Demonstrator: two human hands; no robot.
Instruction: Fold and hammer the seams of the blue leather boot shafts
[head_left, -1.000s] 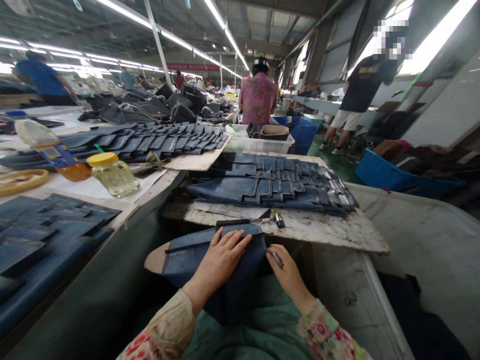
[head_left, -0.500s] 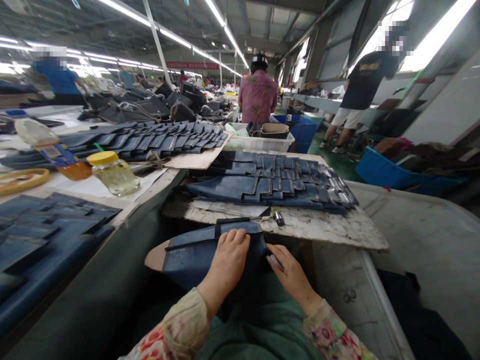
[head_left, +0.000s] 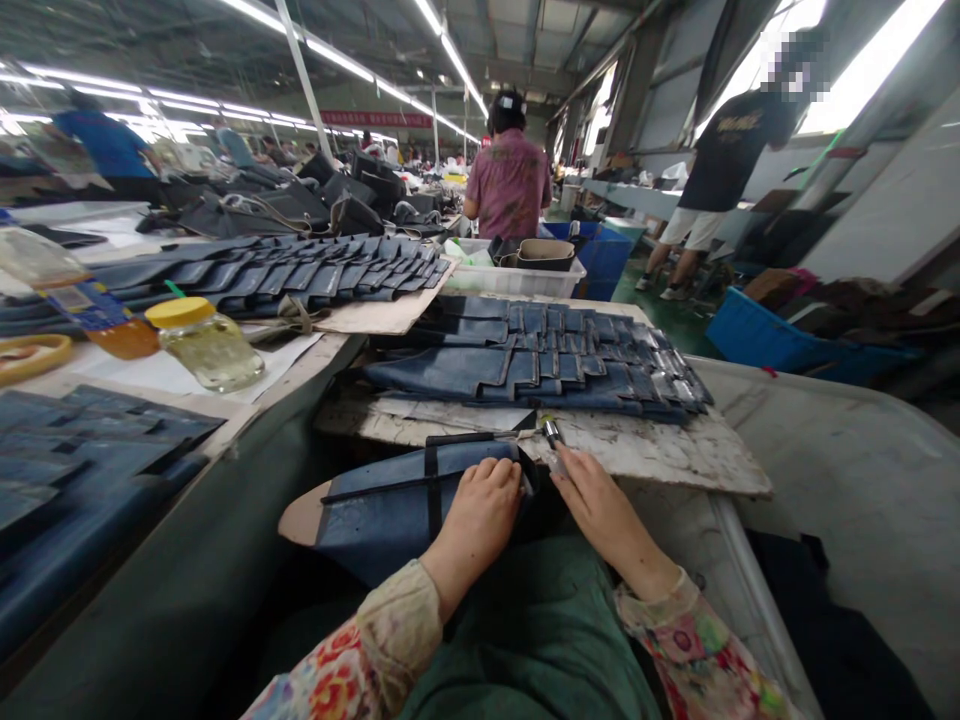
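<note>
A dark blue, leather-like bag piece point(head_left: 375, 515) with black straps and a tan end lies tilted over my lap, against the board's front edge. My left hand point(head_left: 484, 505) grips its right end, fingers curled over the top rim and thumb hidden. At the board's edge my right hand point(head_left: 600, 500) is apart from the piece, its fingers close together, with a small pale thing partly visible under them. Its fingertips reach the shiny metal end of a tool point(head_left: 551, 432) with a black handle, which lies behind the bag piece.
Overlapping blue pieces point(head_left: 525, 360) cover much of the worn board point(head_left: 720, 460). More lie on the left table, near a yellow-lidded jar point(head_left: 214, 345), a bottle point(head_left: 90, 300) and a tape roll point(head_left: 34, 355). A white bin point(head_left: 517, 280) stands behind; several people are farther off.
My right hand has moved up and away from the bag piece's end to the tool's metal end. My left hand stays on the rim, and the view has shifted slightly.
</note>
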